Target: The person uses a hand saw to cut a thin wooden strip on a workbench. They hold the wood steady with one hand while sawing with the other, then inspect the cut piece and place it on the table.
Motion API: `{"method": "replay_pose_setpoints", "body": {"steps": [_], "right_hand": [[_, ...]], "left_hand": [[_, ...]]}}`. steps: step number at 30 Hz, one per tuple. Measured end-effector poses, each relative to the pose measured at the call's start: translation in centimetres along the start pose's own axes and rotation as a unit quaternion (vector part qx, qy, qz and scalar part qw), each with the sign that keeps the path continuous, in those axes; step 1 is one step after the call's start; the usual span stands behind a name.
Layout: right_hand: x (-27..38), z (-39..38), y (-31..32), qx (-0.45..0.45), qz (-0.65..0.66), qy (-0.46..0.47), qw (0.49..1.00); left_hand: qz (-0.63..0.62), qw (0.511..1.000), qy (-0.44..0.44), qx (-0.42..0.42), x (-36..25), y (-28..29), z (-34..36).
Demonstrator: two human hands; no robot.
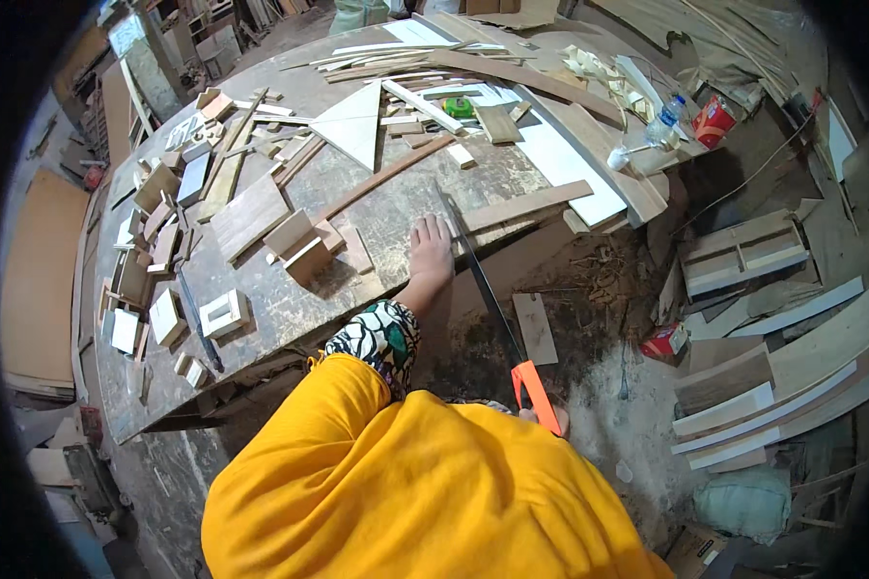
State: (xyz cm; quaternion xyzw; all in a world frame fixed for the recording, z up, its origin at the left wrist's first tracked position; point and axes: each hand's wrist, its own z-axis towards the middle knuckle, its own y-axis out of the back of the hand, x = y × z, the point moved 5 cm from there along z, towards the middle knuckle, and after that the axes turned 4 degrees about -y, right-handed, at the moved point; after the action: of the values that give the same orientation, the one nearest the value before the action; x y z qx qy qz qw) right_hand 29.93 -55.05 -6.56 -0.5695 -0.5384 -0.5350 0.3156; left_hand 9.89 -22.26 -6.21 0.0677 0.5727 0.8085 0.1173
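Note:
My left hand (pixel 432 253) lies flat near the table's front edge, its fingers stretched forward. Just to its right runs the long dark blade of a hand saw (pixel 488 289), slanting from the tabletop down toward my body. My right hand (pixel 562 419), mostly hidden behind the orange saw handle (pixel 539 398), grips it low in front of me. A narrow wood strip (pixel 526 206) lies along the table edge, its left end meeting the blade by my left fingers. Whether the strip continues beneath that hand, I cannot tell.
The worn worktable (pixel 396 217) carries offcuts, small wooden boxes (pixel 224 314), a green tape measure (pixel 459 107), a long white board (pixel 570 164) and a plastic bottle (pixel 664 121). Right of me, boards (pixel 782 386) and a wooden frame (pixel 743 256) lie on the floor.

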Motion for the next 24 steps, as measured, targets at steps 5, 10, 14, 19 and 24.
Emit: {"method": "replay_pose_setpoints", "body": {"steps": [5,10,14,19,24], "right_hand": [[7.5,6.9,-4.4,0.027,-0.016,0.133,0.991],[10.7,10.9,-6.9,0.045,-0.041,0.187,0.981],[7.0,5.5,-3.3,-0.008,-0.051,0.148,0.988],[0.8,2.5,-1.1,-0.064,0.036,0.089,0.993],[9.7,10.3,-6.1,0.004,-0.107,0.145,0.984]], "left_hand": [[0.025,1.0,0.009,-0.005,0.7,-1.7,0.0],[-0.004,1.0,-0.001,0.015,-0.3,0.1,-0.4],[-0.031,0.999,0.018,0.034,0.3,0.4,0.0],[-0.006,1.0,0.004,-0.011,-0.4,-0.1,-0.3],[-0.02,0.999,0.005,0.038,0.2,0.2,0.0]]}}
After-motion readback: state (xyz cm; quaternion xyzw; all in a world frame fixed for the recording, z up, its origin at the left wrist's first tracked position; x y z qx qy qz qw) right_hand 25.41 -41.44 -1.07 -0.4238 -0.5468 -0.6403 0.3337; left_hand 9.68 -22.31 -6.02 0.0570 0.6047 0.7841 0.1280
